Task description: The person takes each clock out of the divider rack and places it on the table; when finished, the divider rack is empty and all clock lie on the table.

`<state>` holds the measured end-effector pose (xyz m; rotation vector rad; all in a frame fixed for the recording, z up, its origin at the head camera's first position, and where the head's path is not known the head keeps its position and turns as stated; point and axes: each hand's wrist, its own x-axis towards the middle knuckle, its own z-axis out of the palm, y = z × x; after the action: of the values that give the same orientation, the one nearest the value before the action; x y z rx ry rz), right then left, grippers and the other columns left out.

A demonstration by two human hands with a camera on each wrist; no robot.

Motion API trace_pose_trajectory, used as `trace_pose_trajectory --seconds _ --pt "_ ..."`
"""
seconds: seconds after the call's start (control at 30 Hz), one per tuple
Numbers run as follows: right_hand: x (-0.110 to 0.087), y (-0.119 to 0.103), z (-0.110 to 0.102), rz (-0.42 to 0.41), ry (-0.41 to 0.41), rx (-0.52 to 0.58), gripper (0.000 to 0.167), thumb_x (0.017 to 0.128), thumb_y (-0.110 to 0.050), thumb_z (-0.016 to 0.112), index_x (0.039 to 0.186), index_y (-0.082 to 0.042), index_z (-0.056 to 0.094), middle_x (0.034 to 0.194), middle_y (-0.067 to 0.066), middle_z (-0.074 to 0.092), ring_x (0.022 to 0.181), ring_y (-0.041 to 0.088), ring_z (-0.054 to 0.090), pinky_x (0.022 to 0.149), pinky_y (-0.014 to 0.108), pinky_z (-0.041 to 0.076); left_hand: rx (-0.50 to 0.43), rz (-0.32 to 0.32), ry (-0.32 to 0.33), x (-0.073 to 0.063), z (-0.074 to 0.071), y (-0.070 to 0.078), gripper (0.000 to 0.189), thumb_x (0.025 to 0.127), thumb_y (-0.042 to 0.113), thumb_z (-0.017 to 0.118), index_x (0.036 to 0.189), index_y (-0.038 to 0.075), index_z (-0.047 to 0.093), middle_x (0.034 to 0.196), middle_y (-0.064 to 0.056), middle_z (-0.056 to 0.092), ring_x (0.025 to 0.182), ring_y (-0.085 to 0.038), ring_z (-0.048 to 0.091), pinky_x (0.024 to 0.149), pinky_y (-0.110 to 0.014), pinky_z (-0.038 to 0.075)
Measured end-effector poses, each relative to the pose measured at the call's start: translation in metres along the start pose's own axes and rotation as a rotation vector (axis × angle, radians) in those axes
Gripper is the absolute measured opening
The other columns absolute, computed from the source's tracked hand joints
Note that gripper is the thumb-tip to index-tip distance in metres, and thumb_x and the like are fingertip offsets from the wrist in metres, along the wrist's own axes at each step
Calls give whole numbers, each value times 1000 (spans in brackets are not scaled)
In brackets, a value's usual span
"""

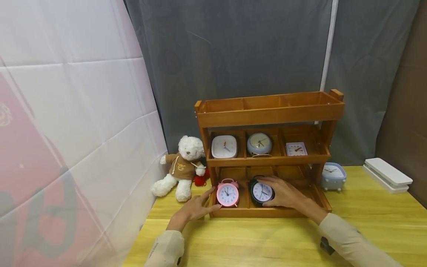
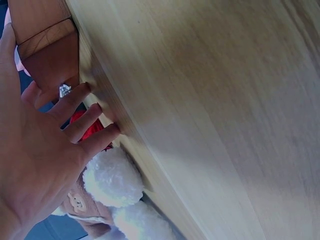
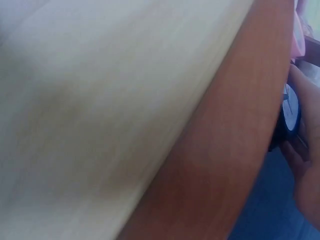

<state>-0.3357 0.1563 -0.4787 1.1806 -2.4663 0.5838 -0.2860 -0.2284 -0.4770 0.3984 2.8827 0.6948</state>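
Note:
In the head view, my right hand (image 1: 282, 193) holds a black alarm clock (image 1: 261, 191) with a white dial, thumb low and fingers over its top. That clock stands in the middle bottom compartment of a brown wooden shelf (image 1: 270, 119). In the right wrist view the hand (image 3: 311, 135) is partly cut off, with the clock (image 3: 290, 110) at its fingers. My left hand (image 1: 194, 208) is at the shelf's lower left corner, beside a pink alarm clock (image 1: 228, 194) in the left bottom compartment. Its fingers look spread and fairly straight in the left wrist view.
Along the middle tier sit a white square clock (image 1: 224, 147), a round grey-blue clock (image 1: 259, 144) and a small pale square clock (image 1: 296, 149). A white teddy bear (image 1: 182, 168) leans left of the shelf. Right of it stand a blue-grey clock (image 1: 333, 177) and a white folded object (image 1: 388, 174).

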Motion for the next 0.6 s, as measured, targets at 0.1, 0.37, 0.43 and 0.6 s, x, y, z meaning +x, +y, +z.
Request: trace_pose_trajectory --seconds 0.1,0.37,0.43,0.6 --pt "-2 1 -10 3 22 25 91 64 -37 101 141 -4 65 136 13 67 122 35 64 97 54 55 -2 -10 -2 1 0 0 88 91 74 60 165 37 30 148 -24 56 134 -46 54 108 -64 44" --pt "-15 -2 -44 15 66 79 80 70 -40 97 138 -9 69 135 13 68 121 37 65 90 53 59 -5 -23 11 2 1 0 88 91 74 60 165 37 30 150 -24 54 135 -47 53 108 -65 43" --pt "-20 -3 -52 36 56 79 76 73 -43 95 137 -12 69 137 13 67 124 37 63 91 53 58 -2 -17 13 1 1 -1 88 92 73 60 165 36 30 150 -24 54 135 -47 53 108 -65 43" --pt "-38 -2 -70 67 63 66 67 73 -45 95 131 -18 74 137 10 67 124 36 63 90 52 59 -10 -5 8 2 2 0 88 92 74 60 165 36 30 150 -22 55 135 -47 53 108 -65 43"
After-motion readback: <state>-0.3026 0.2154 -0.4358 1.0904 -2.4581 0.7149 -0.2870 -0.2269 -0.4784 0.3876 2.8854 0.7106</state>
